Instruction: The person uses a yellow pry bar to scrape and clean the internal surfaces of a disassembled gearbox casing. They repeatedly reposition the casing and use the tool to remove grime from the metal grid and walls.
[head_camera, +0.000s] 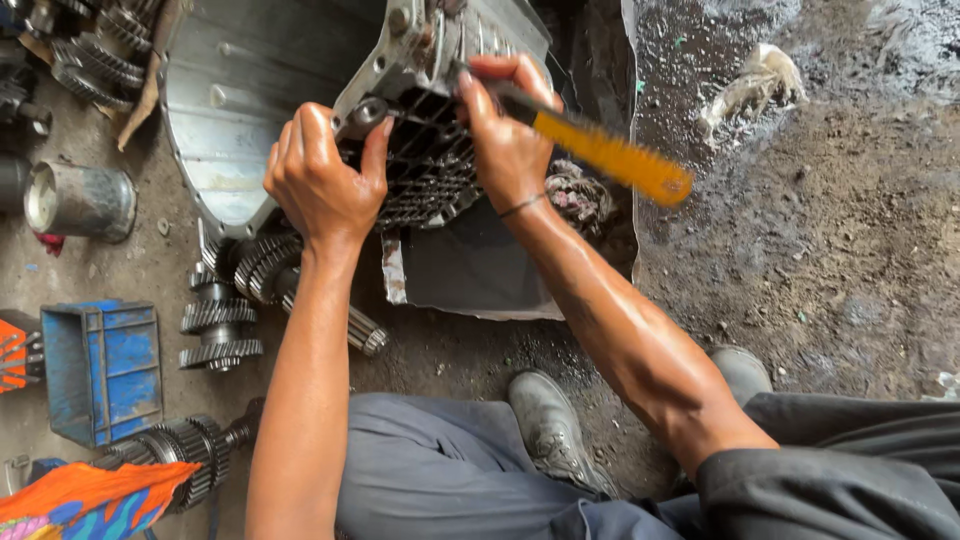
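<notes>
gearbox housing (300, 80) top ctr | gear shafts (225, 320) below-left | crate (100, 370) far left | brush (600, 150) right

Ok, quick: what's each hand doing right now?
Left hand: gripping the edge of the metal gearbox housing.
Right hand: closed on the orange-handled brush.

The scene has soft, even daylight, fairly bright, with no hard shadows. The light seems to come from above and from the left, where the metal housing (240, 90) shows a pale sheen. Both forearms shine wetly. The orange brush handle (610, 155) is smeared by motion blur. The dirt floor (830, 250) is sharp; the corners look slightly stretched.
</notes>
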